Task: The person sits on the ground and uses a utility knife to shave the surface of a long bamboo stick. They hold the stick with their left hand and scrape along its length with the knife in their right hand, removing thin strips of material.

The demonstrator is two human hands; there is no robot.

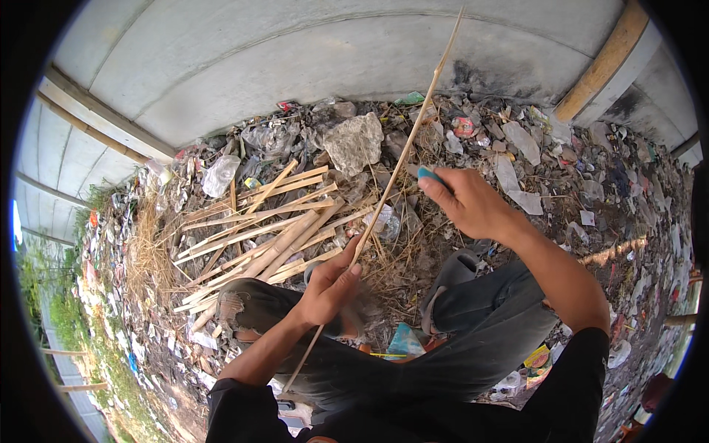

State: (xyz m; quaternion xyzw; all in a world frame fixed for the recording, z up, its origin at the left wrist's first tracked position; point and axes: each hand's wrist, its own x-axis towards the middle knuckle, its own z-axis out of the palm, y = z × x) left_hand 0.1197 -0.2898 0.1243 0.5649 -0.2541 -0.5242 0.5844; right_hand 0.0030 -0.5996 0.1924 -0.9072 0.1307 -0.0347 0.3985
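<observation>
My left hand [330, 286] is closed around a long, thin bamboo strip [390, 176]. The strip slants from beside my left thigh up past the hand, its far tip in front of the wall. To the right of the strip, my right hand [473, 201] grips a knife by its blue-green handle [428, 174]. A short stretch of dark blade seems to show near the strip; whether it touches I cannot tell. Beyond my left knee lies a loose pile of split bamboo pieces [295, 238], pale and roughly side by side.
A large grey rock [354, 144] sits beyond the pile, near a concrete wall [310, 63]. Plastic scraps and litter [524, 203] cover the ground around my feet. Dry straw [151, 247] lies left of the pile. A wooden post [602, 63] leans at the right.
</observation>
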